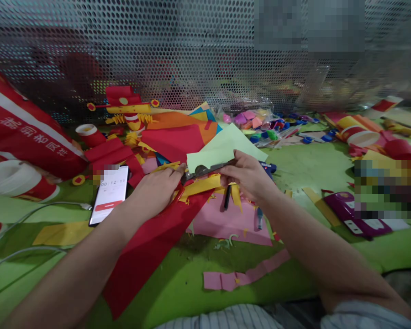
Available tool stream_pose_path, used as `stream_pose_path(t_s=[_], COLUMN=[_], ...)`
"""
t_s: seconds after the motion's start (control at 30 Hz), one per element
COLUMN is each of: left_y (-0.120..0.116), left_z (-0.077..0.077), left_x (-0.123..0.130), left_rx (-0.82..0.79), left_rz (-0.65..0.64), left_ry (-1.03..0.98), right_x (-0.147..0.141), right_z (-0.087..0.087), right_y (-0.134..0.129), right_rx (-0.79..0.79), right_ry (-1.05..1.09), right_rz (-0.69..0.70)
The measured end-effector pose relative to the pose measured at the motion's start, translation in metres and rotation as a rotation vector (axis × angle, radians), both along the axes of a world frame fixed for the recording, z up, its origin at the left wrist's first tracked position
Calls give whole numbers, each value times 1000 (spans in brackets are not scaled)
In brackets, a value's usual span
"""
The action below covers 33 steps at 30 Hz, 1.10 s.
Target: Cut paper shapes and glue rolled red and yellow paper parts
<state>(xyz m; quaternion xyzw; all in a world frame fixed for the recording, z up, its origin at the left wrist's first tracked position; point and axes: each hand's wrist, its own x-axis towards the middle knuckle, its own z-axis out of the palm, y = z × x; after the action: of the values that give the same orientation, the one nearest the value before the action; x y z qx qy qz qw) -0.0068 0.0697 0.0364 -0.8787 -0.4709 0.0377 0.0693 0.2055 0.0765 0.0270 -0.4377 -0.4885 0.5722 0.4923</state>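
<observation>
A thin dark strip (pixel 205 172), its exact kind unclear, spans the gap between both hands. My left hand (pixel 160 189), palm down, has its fingertips closed on the left end. At the other end my right hand (pixel 245 176) pinches it between thumb and fingers. Directly behind the strip is a pale green paper sheet (pixel 226 144) with a rounded notch in its near edge. Yellow paper strips (pixel 200 187) lie under the hands, over a long red sheet (pixel 157 256) and a pink sheet (pixel 219 219). A black pen (pixel 227 197) rests below my right hand.
Left are a phone with a running timer (pixel 109 196), a cable (pixel 37 208), paper cups (pixel 13 178) and a red bag (pixel 27 123). A red-and-yellow paper figure (pixel 128 107) stands behind. Right lies a purple case (pixel 354 212). Perforated metal (pixel 192 55) closes the back.
</observation>
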Motion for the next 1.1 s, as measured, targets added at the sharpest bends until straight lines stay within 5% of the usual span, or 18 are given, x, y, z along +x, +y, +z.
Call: stream_pose_path(t_s=[0.5,0.77,0.87,1.1], left_y=[-2,-2,-3,-10], left_z=[2,-1,-2,-5], left_x=[5,7,8,17], left_rx=[-55,-115,-159,-225], left_rz=[4,64,110,117], left_ry=[43,-84,-232,-282], right_x=[13,7,2,-12], right_z=[-2,-10,-17,-18], right_y=[12,15,13,-2], right_rx=[-59,-70,-42,82], right_ry=[12,197,286,125], right_rz=[-127,-224,-218,-131])
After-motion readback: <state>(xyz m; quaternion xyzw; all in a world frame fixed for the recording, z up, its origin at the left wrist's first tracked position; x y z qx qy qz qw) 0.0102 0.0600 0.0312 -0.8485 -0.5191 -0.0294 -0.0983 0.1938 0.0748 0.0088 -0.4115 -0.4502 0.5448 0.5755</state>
